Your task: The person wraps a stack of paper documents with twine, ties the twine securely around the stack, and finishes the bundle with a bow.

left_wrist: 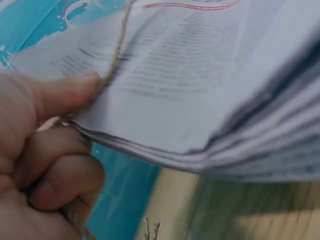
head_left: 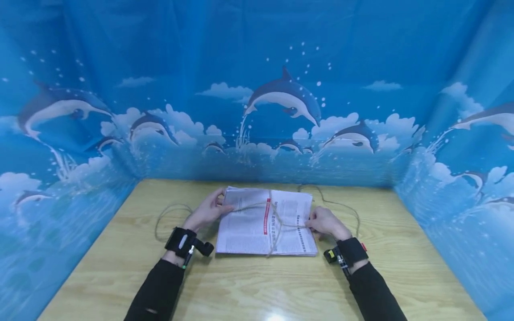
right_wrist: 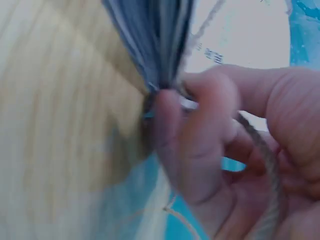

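The left hand (head_left: 206, 210) and right hand (head_left: 325, 221) pinch twine (head_left: 282, 224) at the newspaper stack's (head_left: 241, 234) edges (strands meet on top); apparently mid-binding; next calls for even tension.

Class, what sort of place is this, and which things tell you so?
Probably a makeshift recording booth: a dolphin-print curtain screens a wooden table on three sides, with two small wrist cameras in view.

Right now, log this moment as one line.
left hand: grips newspaper stack and twine at left edge | right hand: pinches twine at right edge | twine: crosses stack's top, loose lengths on wood-grain table
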Tool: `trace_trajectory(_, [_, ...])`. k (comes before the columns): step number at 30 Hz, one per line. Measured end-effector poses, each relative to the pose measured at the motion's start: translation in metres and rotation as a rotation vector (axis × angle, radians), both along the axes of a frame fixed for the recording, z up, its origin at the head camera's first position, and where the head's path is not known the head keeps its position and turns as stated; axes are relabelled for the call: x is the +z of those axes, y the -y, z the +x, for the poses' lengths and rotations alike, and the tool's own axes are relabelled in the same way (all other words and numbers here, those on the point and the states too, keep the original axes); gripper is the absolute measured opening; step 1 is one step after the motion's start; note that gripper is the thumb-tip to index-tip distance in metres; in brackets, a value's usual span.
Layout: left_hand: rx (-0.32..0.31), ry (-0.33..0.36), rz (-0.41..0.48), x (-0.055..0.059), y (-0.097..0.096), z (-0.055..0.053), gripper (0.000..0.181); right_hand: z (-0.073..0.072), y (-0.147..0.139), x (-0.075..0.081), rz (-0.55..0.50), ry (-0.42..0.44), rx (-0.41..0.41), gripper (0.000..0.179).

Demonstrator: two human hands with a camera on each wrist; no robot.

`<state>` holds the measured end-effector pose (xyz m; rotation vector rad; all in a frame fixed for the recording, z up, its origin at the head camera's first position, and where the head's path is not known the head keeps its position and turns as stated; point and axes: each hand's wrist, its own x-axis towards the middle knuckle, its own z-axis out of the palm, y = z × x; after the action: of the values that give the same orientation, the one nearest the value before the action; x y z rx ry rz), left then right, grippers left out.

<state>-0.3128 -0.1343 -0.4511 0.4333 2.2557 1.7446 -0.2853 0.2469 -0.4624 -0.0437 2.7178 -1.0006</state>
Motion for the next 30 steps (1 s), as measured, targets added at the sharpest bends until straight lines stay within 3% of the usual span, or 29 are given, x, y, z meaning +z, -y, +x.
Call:
trace_trajectory(4, [0.037,-0.091,-0.003,0.001,0.001,0.004,0.025,-0.006,-0.006,-0.004,-0.151,-0.02,-0.017,0.028])
trace_trajectory(10, [0.019,-0.211,0.041,0.005,0.005,0.004,0.025,-0.009,-0.012,-0.002,-0.449,0.065,-0.02,0.021])
trace_trajectory(14, [0.026,-0.335,-0.017,0.011,0.005,0.001,0.021,-0.01,-0.012,0.004,-0.54,-0.008,-0.035,0.02])
trace_trajectory(16, [0.054,-0.418,-0.076,0.015,0.004,0.001,0.018,-0.01,-0.011,0.008,-0.545,-0.089,-0.042,0.021])
trace_trajectory(19, [0.108,-0.596,-0.191,0.019,0.001,0.003,0.016,-0.01,-0.01,0.013,-0.529,-0.206,-0.029,0.025])
trace_trajectory(23, [0.138,-0.81,-0.286,0.019,0.001,0.011,0.031,-0.01,-0.013,0.018,-0.475,-0.3,-0.005,0.027])
trace_trajectory(26, [0.099,-0.853,-0.295,0.016,0.003,0.018,0.046,-0.01,-0.018,0.018,-0.362,-0.394,0.048,0.02])
trace_trajectory(28, [0.051,-0.818,-0.292,0.011,0.006,0.021,0.053,-0.011,-0.023,0.016,-0.277,-0.448,0.1,0.02])
trace_trajectory(30, [0.005,-0.745,-0.295,0.008,0.009,0.025,0.054,-0.011,-0.03,0.013,-0.252,-0.444,0.145,0.028])
